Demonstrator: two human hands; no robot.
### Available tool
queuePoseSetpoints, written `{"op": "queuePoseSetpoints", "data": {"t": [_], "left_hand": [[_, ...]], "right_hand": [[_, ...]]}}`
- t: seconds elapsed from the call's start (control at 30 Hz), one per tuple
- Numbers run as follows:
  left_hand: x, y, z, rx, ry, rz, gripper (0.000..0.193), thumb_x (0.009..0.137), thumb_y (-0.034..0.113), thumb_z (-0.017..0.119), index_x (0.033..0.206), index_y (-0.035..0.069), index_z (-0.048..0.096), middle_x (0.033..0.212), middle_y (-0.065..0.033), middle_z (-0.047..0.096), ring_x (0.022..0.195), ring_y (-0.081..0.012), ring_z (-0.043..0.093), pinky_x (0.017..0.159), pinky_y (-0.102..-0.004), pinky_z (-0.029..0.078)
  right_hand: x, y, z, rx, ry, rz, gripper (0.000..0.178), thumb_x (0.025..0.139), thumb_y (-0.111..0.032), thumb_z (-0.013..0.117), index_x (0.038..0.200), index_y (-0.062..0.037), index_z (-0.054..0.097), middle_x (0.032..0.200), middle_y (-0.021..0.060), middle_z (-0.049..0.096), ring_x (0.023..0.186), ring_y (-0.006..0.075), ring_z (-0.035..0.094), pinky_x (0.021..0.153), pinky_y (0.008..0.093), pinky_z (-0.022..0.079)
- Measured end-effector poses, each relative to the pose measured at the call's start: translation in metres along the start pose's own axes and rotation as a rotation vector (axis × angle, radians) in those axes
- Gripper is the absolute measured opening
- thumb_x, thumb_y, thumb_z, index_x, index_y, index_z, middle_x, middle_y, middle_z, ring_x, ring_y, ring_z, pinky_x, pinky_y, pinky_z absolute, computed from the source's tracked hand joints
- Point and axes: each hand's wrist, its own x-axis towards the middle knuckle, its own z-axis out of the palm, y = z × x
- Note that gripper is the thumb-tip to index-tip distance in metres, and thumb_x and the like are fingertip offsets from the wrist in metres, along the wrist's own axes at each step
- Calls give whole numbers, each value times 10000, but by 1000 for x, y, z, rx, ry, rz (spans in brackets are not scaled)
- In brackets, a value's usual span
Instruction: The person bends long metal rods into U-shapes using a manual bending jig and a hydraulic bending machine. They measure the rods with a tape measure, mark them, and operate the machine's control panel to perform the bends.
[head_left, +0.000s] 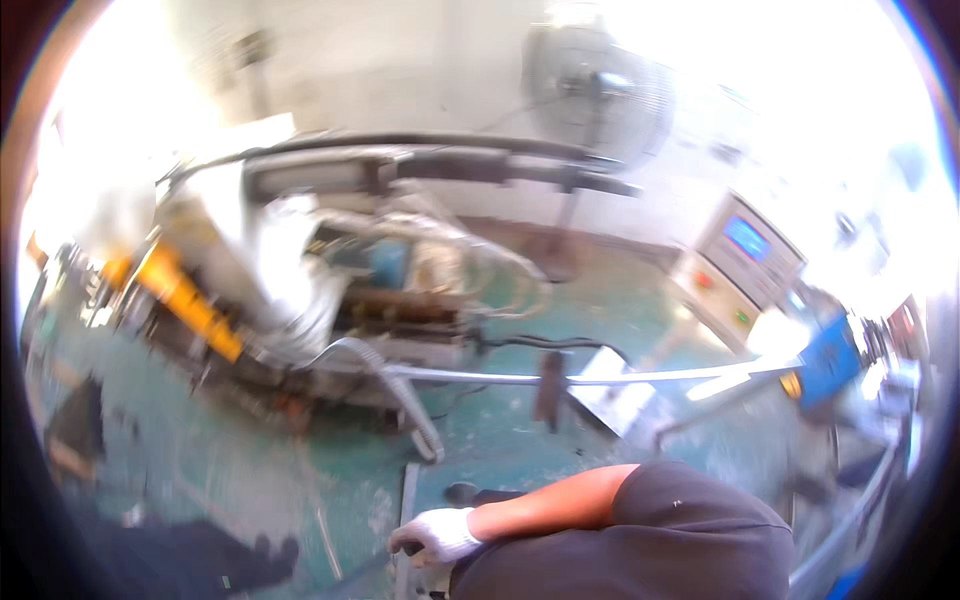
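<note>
My right hand (436,537), in a white glove, reaches leftward across the lower middle from a dark grey sleeve. Its fingers are curled around a narrow grey metal bar (408,492), which shows above and below the glove. The left hand is out of view. Beyond the glove, a long silvery metal rod (480,376) runs across the scene toward a blue machine part (830,362) at the right. A bent, ribbed metal strip (405,400) slopes down from the rod's left part. The picture is smeared by motion.
A machine with a brown roller-like cylinder (400,305) and a yellow part (190,300) stands at the left. A control box (738,262) with a lit blue screen stands at the right. A pedestal fan (598,90) is by the wall. The floor (520,440) is green.
</note>
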Motion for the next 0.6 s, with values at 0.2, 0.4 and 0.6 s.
{"op": "queuePoseSetpoints", "data": {"t": [0.2,0.4,0.6], "left_hand": [[13,-4,-13,78,-62,157,308,933,284,590,1166,88,638,1029,-168,666,949,-349,637,825,-434,502],[49,26,-24,-13,-82,165,297,943,244,597,1169,56,636,1046,-165,668,965,-324,636,864,-395,502],[128,47,0,-482,100,84,264,932,125,631,1163,-4,637,1098,-126,679,1036,-255,621,951,-348,495]], "right_hand": [[-131,11,-20,125,621,172,408,818,-196,661,1199,-54,625,1076,162,691,986,296,667,861,387,516],[-182,20,-27,-62,1055,-41,256,868,-156,647,1110,-78,672,951,159,681,847,332,662,745,395,532],[-268,53,-69,-310,1382,-142,222,837,-119,691,1058,-104,695,728,107,615,666,319,615,603,409,496]]}}
